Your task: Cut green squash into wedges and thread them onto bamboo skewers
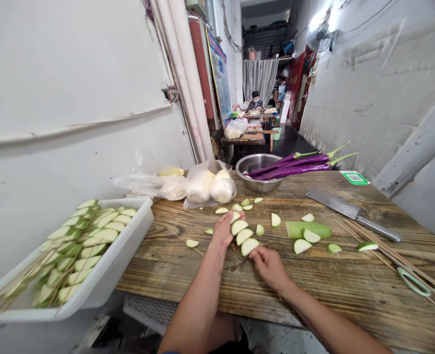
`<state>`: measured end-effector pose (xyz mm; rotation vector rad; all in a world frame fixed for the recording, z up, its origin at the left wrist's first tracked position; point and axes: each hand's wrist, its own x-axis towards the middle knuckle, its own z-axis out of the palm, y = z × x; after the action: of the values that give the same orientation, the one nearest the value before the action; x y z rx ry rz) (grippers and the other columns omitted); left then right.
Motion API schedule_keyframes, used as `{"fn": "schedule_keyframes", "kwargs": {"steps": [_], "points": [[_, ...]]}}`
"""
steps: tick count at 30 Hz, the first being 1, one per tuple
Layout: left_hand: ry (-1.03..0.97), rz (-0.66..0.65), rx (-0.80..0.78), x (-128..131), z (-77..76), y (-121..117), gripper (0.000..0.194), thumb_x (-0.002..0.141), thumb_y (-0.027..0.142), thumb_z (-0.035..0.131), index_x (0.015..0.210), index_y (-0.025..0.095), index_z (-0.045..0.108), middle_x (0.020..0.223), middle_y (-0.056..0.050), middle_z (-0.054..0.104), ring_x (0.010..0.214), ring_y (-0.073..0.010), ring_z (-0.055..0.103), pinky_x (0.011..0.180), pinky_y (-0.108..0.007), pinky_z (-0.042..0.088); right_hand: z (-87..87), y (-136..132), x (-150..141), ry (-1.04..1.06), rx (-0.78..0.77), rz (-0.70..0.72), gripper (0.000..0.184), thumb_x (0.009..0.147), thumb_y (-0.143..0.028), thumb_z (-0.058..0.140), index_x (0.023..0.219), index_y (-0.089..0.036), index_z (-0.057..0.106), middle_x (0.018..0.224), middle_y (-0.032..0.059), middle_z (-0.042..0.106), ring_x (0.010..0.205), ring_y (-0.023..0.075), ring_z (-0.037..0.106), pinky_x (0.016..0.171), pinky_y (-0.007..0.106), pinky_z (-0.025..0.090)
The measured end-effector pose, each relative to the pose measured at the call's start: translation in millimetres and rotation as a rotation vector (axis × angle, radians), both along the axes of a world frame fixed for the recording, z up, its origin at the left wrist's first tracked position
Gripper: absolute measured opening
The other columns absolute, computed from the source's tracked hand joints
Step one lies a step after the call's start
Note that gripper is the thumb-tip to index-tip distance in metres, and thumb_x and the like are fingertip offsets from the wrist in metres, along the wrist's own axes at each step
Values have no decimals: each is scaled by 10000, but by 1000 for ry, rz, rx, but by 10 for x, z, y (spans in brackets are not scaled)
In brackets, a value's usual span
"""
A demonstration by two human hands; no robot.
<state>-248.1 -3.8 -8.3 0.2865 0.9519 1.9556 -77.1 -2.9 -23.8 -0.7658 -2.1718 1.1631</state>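
Half-moon slices of a green-skinned, pale-fleshed vegetable, likely zucchini (245, 236), line up between my two hands, threaded on a thin skewer that is mostly hidden. At the far end, my left hand (225, 228) is closed on a zucchini slice (235, 217). My right hand (269, 265) pinches the skewer at the near end, just beside the closest slice. Loose slices (275, 220) lie scattered around both hands. To the right is an uncut zucchini piece (307, 229) with slices against it.
A white tub (129, 246) of skewered slices stands at left. Behind are bagged white vegetables (210, 186) and a steel bowl (259, 186) with long purple eggplants (294, 167). A cleaver (350, 211), bare skewers (390, 248) and green-handled scissors (412, 281) lie right. A person (255, 102) sits far back.
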Motion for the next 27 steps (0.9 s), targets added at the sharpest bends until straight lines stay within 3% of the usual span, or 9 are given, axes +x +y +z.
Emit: {"fn": "schedule_keyframes", "kwargs": {"steps": [13,27], "points": [[-19,-21,-7,7,2,8,97,725,159,593,770,77,620,748,-104,674,777,-196,643,843,-369,474,-30,8,-10,16,-9,1,283,809,-269,388,642,-149,582,523,-9,511,507,123,450,511,205,305],[-40,-48,1,-30,-60,37,109,740,178,585,782,82,611,795,-119,668,857,-218,626,845,-379,474,-32,16,-32,17,5,6,278,808,-270,385,656,-143,581,542,0,520,529,129,463,524,212,304]]}}
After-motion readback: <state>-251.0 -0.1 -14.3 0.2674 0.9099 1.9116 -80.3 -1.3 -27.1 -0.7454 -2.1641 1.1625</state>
